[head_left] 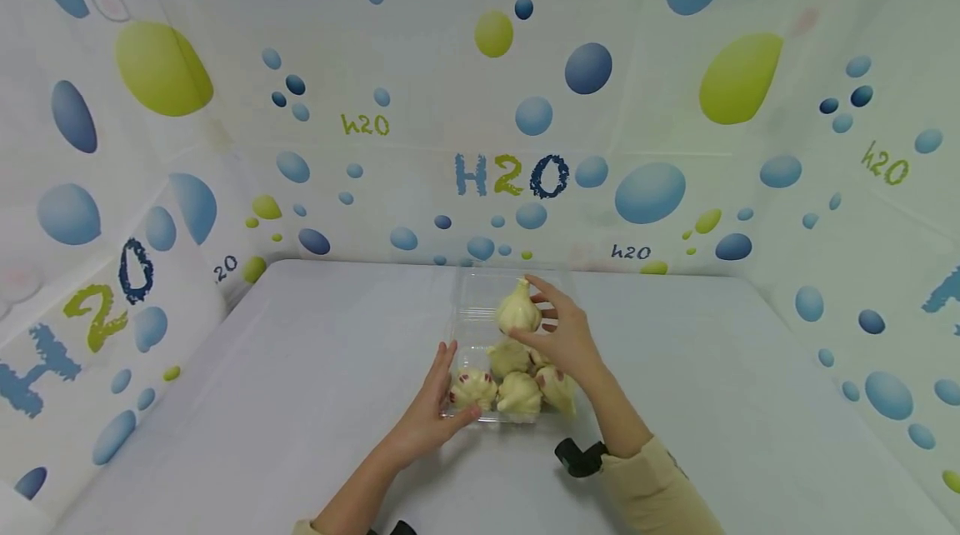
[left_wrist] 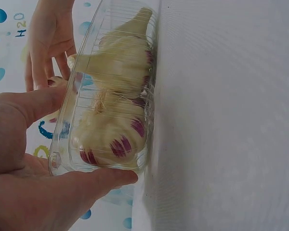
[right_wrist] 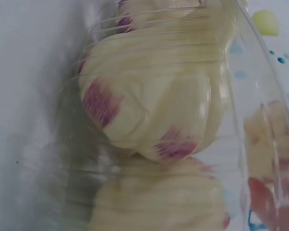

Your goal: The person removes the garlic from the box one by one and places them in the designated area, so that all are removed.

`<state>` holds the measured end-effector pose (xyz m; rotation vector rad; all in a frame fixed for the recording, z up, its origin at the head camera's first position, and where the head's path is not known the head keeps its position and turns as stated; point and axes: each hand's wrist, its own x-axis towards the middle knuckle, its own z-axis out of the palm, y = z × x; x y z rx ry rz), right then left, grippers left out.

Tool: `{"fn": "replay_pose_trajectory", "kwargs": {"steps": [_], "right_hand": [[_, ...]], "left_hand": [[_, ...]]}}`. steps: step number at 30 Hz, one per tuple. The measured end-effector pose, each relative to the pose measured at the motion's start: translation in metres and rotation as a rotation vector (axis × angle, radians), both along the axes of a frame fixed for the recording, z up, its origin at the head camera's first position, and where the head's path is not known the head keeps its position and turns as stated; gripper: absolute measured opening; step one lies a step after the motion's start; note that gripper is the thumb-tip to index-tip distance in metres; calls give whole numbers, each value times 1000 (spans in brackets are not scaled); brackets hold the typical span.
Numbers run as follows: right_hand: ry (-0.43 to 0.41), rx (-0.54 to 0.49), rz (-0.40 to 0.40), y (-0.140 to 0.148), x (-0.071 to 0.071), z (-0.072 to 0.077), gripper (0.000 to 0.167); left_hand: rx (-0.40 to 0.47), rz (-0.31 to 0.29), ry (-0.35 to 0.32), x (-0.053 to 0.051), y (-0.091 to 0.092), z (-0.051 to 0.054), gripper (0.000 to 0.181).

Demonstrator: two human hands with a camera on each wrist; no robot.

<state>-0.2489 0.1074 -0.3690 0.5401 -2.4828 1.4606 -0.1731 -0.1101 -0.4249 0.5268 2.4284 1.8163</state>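
A clear plastic container [head_left: 467, 353] holds several pale garlic bulbs, with purple patches showing on a bulb [left_wrist: 108, 137] in the left wrist view. My left hand [head_left: 429, 417] grips its near left corner, fingers along the side and thumb at the front. Above the back of the container, my right hand [head_left: 566, 341] pinches a garlic bulb [head_left: 518, 310] between thumb and fingers, stem upward. Through the plastic in the right wrist view, a bulb [right_wrist: 149, 96] fills the middle, while fingers [right_wrist: 262, 197] show blurred at the right edge.
The container's clear lid [head_left: 480, 289] lies folded back behind it on the white table [head_left: 337, 343]. A patterned curtain [head_left: 420, 85] with blue and green drops hangs behind and at both sides. Dark wrist devices [head_left: 581, 458] show by the sleeves.
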Motion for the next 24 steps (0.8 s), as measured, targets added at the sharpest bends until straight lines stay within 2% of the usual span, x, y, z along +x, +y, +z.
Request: {"fn": "replay_pose_trajectory", "kwargs": {"steps": [7,24], "right_hand": [[-37,-25,-11,9,6,1,74],[13,-34,-51,29,10,4,74]], "left_hand": [[-5,0,-17,0,0,-1,91],[-22,2,-11,0,0,-1,91]]}}
